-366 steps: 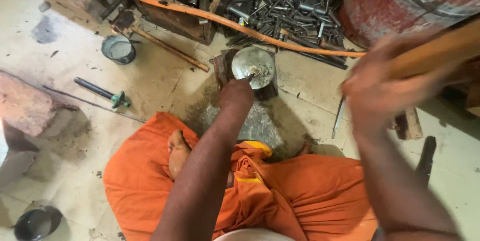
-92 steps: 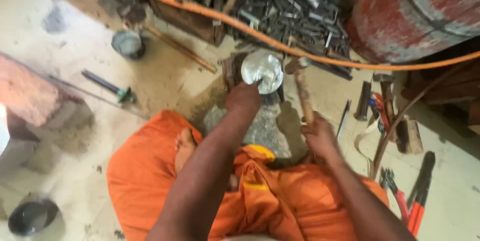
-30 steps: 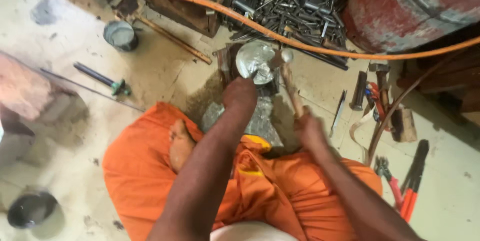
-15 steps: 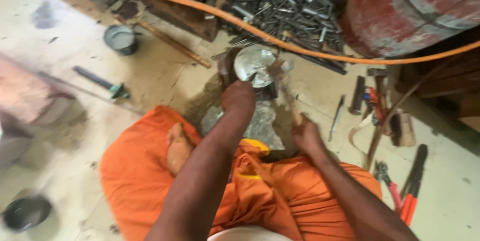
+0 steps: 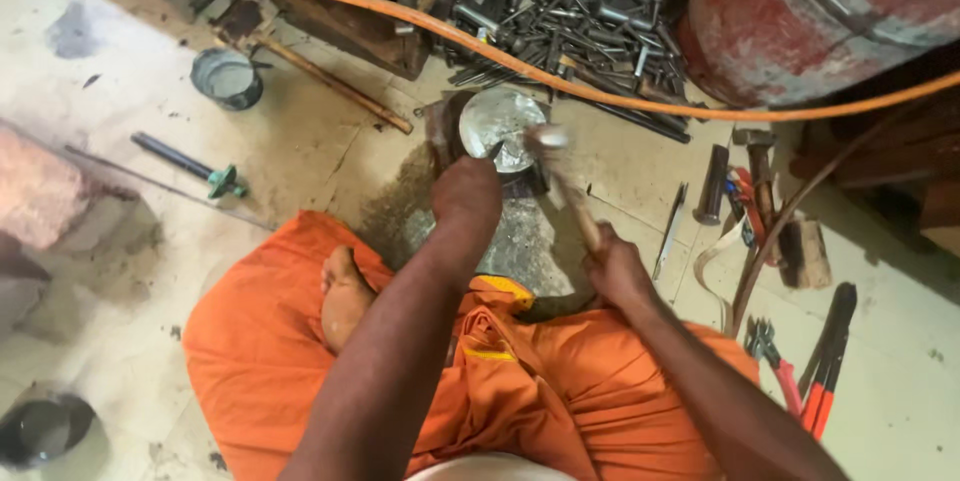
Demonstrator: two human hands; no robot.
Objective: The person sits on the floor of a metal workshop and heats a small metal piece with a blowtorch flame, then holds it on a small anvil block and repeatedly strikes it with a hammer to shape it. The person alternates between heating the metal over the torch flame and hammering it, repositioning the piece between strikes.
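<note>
Left hand [image 5: 466,193]: fingers closed on the near edge of a round, shiny dished sheet-metal disc [image 5: 497,124], which sits on a dark block just ahead of the knuckles. Right hand [image 5: 618,266]: clenched round the lower end of a wooden-handled hammer [image 5: 562,181]; the hammer head is blurred, at or just above the disc's right rim, so contact cannot be confirmed.

Judgement: the disc looks thin, stiff and light, probably sharp-edged and slick; hold at the rim, away from the hammer face.

Outward from the hands: a grey stone slab [image 5: 520,241] beneath both wrists, orange cloth [image 5: 270,341] over the lap behind. Beyond the disc, a pile of dark steel punches [image 5: 560,11] crossed by an orange hose [image 5: 600,96]. Right of the right hand, red-handled pliers [image 5: 815,381].
</note>
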